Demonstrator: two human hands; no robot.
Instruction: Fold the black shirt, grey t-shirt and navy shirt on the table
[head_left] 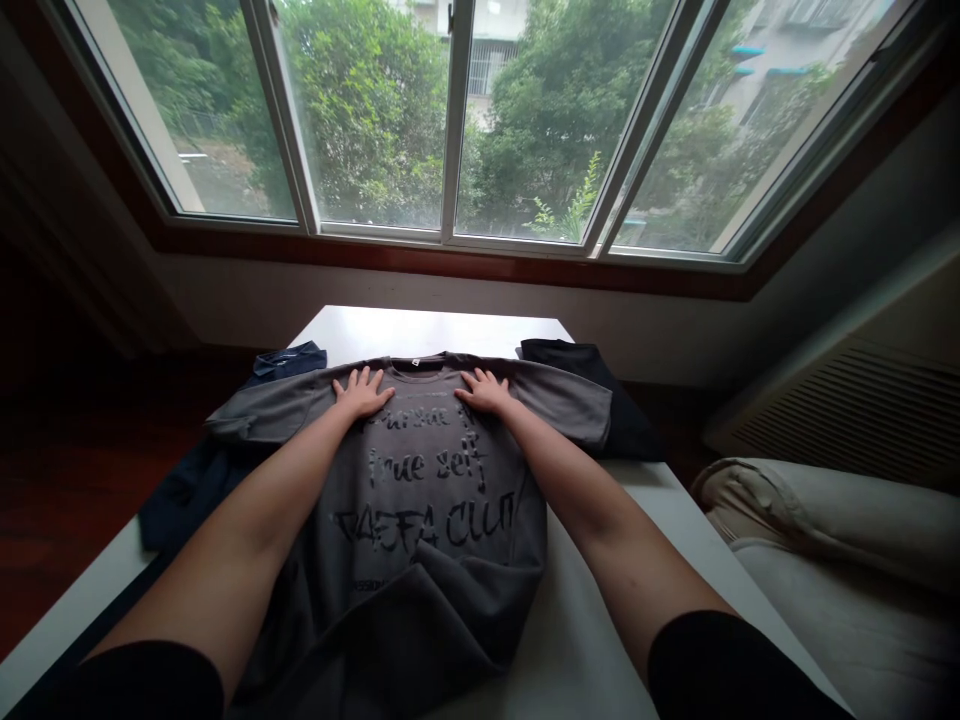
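A dark grey T-shirt [435,510] with black lettering lies front side up, its collar toward the window and its sleeves spread to both sides. Its lower part is folded and rumpled near me. My left hand [361,392] rests on the shirt's left shoulder area, fingers spread. On the other side of the collar, my right hand [486,390] lies on the fabric with its fingers apart. Neither hand grips the cloth.
The shirt lies on a white table [630,580]. Dark blue clothing [195,490] is at the left edge, and a black garment [630,410] at the right. A pale cushioned seat [840,520] stands right of the table; a window [450,120] is beyond it.
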